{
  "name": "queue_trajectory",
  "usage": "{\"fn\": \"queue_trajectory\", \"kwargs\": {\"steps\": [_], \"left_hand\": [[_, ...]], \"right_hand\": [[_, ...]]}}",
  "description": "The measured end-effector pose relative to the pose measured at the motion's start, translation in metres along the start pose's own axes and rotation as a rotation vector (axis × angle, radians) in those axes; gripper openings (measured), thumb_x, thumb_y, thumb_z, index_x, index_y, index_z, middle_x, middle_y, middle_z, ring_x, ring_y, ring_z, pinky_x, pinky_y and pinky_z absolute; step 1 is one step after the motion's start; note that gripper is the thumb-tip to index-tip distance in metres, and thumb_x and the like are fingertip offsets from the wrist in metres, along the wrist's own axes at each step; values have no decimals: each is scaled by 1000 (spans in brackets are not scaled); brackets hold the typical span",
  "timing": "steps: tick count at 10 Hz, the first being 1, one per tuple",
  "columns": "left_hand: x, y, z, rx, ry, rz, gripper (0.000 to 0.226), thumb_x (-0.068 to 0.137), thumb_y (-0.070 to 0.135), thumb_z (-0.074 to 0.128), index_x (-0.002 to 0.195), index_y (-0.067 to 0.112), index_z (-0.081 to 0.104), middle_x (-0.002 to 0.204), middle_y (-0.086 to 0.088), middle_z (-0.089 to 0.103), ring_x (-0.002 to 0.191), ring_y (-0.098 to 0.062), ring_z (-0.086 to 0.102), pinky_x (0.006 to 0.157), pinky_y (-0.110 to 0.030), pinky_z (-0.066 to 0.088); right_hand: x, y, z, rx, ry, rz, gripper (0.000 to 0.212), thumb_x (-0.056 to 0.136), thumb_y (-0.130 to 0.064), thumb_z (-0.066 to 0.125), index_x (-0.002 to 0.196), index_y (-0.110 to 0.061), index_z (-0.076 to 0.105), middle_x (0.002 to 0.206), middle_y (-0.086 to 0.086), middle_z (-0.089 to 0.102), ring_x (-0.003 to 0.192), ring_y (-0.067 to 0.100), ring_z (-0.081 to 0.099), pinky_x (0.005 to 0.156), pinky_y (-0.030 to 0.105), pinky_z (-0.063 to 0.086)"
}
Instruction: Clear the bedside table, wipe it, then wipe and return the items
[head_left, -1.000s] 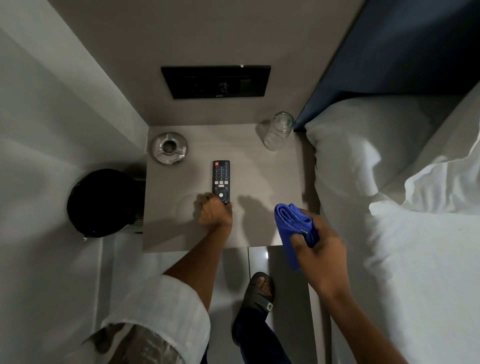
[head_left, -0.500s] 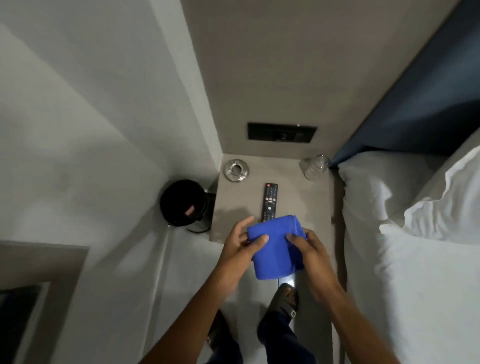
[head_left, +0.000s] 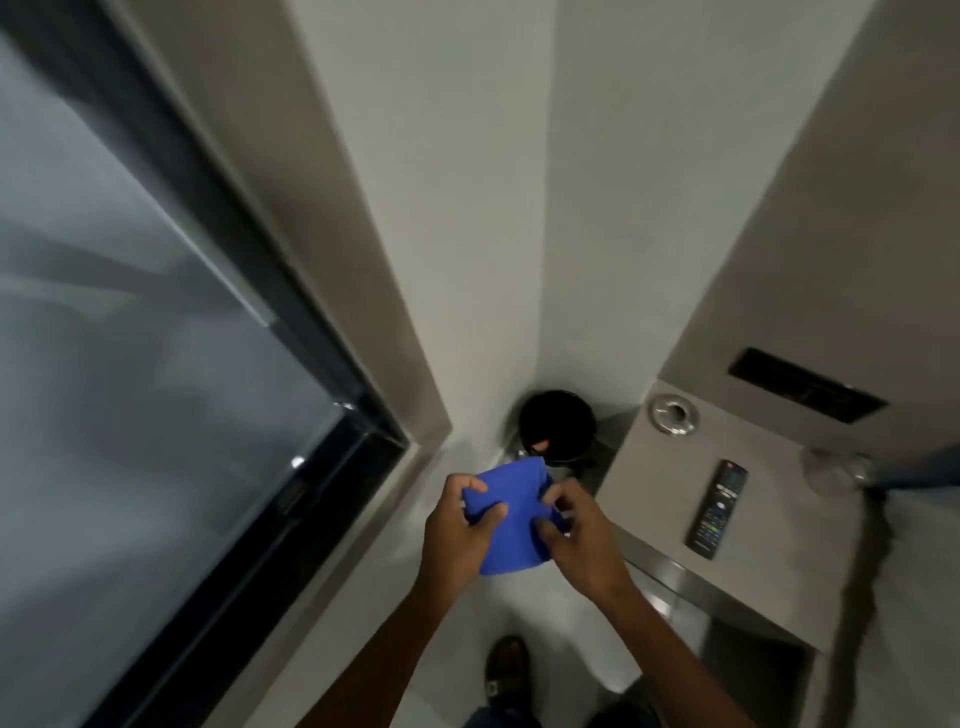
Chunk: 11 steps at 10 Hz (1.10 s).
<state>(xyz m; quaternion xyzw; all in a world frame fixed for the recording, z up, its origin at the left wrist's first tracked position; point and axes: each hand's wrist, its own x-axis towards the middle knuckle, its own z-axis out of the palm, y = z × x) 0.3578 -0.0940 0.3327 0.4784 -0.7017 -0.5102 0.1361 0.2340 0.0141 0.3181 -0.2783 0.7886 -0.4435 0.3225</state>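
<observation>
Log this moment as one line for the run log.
hands: left hand and right hand both hold blue cloth | bedside table: remote, ashtray, glass on it

A large window (head_left: 130, 364) with a dark frame fills the left half of the frame; its glass is blurred and grey. Pale walls (head_left: 467, 208) meet in a corner at upper centre. A round black bin (head_left: 558, 423) stands on the floor in that corner, at centre right. A dark rectangular wall panel (head_left: 805, 385) is mounted at right, above mid-height. A sandalled foot (head_left: 506, 670) shows on the pale floor (head_left: 545, 613) at bottom centre.
</observation>
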Motion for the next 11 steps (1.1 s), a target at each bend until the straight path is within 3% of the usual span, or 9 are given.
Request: {"fn": "queue_trajectory", "kwargs": {"steps": [1,3,4,5,6,7,8,10,11], "left_hand": [[-5,-35,-61,66,34,-14,46,87,13,72,129,17,56,133,-4,56,113,-23,60,92,-43,54],[16,-73,-108,291,263,21,66,90,12,67,148,4,35,150,-25,31,133,-35,45,106,-45,46],[38,-81,-108,434,240,34,74,93,14,63,153,9,20,156,-25,22,140,-33,37,111,-45,43],[44,-88,-106,739,207,-28,78,86,32,71,152,17,32,150,-29,37,133,-38,48,101,-47,51],[43,-99,-99,866,205,-17,78,61,30,90,131,9,62,127,-31,62,107,-44,67,78,-50,60],[44,-116,-92,907,136,87,77,76,40,79,141,7,51,142,-24,53,127,-39,56,96,-55,53],[52,-121,-95,929,71,4,76,98,52,41,155,13,11,164,-13,15,152,-30,16,124,-49,18],[46,-96,-99,900,123,102,94,71,47,81,146,7,42,151,-23,42,137,-40,44,103,-58,47],[41,-99,-91,967,104,2,98,88,59,54,155,20,-7,166,-14,-1,153,-31,6,122,-50,22]], "right_hand": [[15,-33,57,-163,-91,-185,24,78,2,63,95,-15,67,93,8,60,73,5,51,70,9,38],[58,-82,141,-377,-330,-467,36,94,-14,49,130,-14,48,121,2,48,98,15,54,79,12,43],[82,-89,165,-474,-404,-397,37,97,-28,48,133,-22,39,134,7,47,113,26,53,92,29,50],[88,-81,178,-993,-405,-392,76,86,-28,64,148,-21,20,145,19,30,124,36,42,100,46,43],[88,-76,188,-1191,-422,-258,92,85,-35,66,151,-26,3,129,19,49,105,35,56,89,45,47],[96,-79,194,-1157,-479,-239,96,87,-35,65,152,-24,-5,121,18,58,100,33,62,88,45,50],[98,-87,192,-1129,-499,-230,91,90,-34,61,152,-25,-5,120,19,58,99,32,63,87,43,52],[88,-97,165,-1146,-474,-349,80,92,-28,56,152,-24,3,114,16,62,93,30,64,78,38,47],[85,-99,144,-1142,-395,-393,73,91,-23,51,151,-22,9,108,14,66,90,31,65,68,36,39]]}}
